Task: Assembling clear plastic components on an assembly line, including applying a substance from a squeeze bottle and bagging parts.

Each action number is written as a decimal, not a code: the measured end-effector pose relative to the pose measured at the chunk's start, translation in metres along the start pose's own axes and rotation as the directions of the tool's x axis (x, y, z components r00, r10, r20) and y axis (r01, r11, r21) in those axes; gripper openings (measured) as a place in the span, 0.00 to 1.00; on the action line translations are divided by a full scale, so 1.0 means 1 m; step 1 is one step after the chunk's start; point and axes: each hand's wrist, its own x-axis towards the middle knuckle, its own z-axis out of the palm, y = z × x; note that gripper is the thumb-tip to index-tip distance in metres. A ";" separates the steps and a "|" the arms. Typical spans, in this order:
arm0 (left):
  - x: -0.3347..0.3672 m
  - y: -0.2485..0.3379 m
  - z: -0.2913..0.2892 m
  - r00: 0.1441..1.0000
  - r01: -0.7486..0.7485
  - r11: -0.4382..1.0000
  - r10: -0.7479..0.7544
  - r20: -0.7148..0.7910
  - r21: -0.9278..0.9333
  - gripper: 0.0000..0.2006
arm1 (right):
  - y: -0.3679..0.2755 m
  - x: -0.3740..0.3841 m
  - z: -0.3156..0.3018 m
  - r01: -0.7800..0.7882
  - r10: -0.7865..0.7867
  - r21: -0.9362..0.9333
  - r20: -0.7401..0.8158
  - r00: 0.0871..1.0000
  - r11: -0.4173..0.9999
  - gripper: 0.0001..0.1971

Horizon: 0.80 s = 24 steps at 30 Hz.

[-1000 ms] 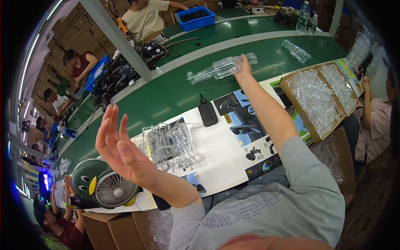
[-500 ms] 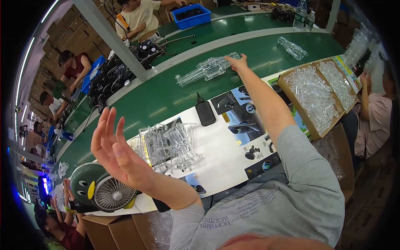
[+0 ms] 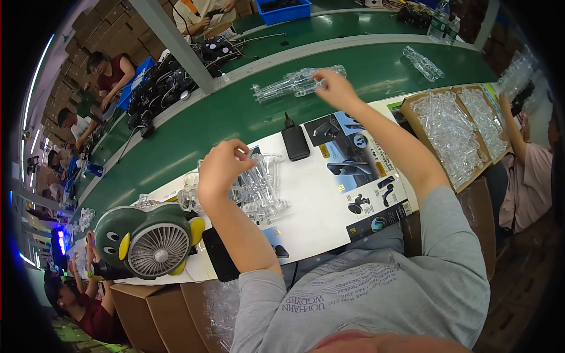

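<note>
My left hand point(image 3: 220, 170) is over the pile of clear plastic parts point(image 3: 259, 191) on the white printed sheet. Its fingers curl down toward the pile, and whatever they grip is hidden. Out over the green belt, my right hand point(image 3: 336, 89) hovers at the near edge of a row of clear plastic pieces point(image 3: 288, 84). The fingers of that hand are bent and slightly blurred, with a gap between thumb and forefinger and nothing visible between them.
A penguin-shaped fan point(image 3: 156, 244) and a dark phone point(image 3: 219, 256) sit at the left. A black bottle-like case point(image 3: 295, 142) lies beyond the sheet's middle. Cardboard trays point(image 3: 406, 109) of clear parts stand right. Another clear piece point(image 3: 422, 63) lies on the belt. Co-workers sit around.
My left hand has swung from raised with spread fingers down onto the pile, fingers now curled. My right hand has come off the clear pieces on the belt and drawn slightly nearer.
</note>
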 end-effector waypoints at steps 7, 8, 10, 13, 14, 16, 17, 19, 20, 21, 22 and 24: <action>-0.027 0.017 -0.020 0.998 -0.070 0.996 0.069 0.013 0.047 0.08 | -0.068 -0.038 0.017 0.752 -0.539 -0.261 0.560 0.629 0.606 0.18; -0.033 0.022 -0.022 0.983 -0.161 0.983 0.168 -0.074 0.092 0.08 | -0.067 -0.040 0.021 0.800 -0.572 -0.291 0.575 0.585 0.525 0.19; -0.043 0.031 -0.028 0.964 -0.215 0.976 0.219 -0.149 0.042 0.07 | -0.064 -0.042 0.030 0.841 -0.604 -0.317 0.590 0.536 0.437 0.19; -0.051 0.037 -0.031 0.915 -0.310 0.950 0.289 -0.281 -0.031 0.07 | -0.061 -0.039 0.035 0.870 -0.619 -0.296 0.615 0.489 0.394 0.18; -0.052 0.038 -0.032 0.889 -0.351 0.935 0.313 -0.333 -0.057 0.07 | -0.060 -0.038 0.034 0.878 -0.612 -0.288 0.634 0.474 0.382 0.17; -0.050 0.037 -0.035 0.839 -0.434 0.900 0.390 -0.378 -0.033 0.07 | -0.062 -0.039 0.032 0.887 -0.610 -0.280 0.647 0.458 0.368 0.16; -0.048 0.037 -0.035 0.782 -0.514 0.858 0.463 -0.416 -0.010 0.07 | -0.061 -0.043 0.028 0.874 -0.646 -0.288 0.590 0.484 0.391 0.16; -0.044 0.033 -0.032 0.735 -0.548 0.836 0.460 -0.497 -0.036 0.06 | -0.067 -0.049 0.017 0.863 -0.686 -0.294 0.525 0.504 0.410 0.17; -0.041 0.029 -0.029 0.688 -0.581 0.811 0.447 -0.572 -0.065 0.06 | -0.071 -0.054 0.010 0.781 -0.646 -0.272 0.444 0.620 0.563 0.20; -0.035 0.023 -0.025 0.717 -0.611 0.752 0.392 -0.577 -0.247 0.06 | -0.080 -0.056 0.001 0.679 -0.583 -0.236 0.366 0.725 0.695 0.24; -0.028 0.021 -0.021 0.712 -0.615 0.750 0.395 -0.580 -0.244 0.06 | -0.087 -0.058 -0.006 0.681 -0.586 -0.241 0.364 0.724 0.692 0.24; -0.015 0.023 -0.014 0.779 -0.610 0.557 0.290 -0.556 -0.564 0.06 | -0.102 -0.064 -0.021 0.113 -0.118 0.162 0.024 0.993 0.980 0.31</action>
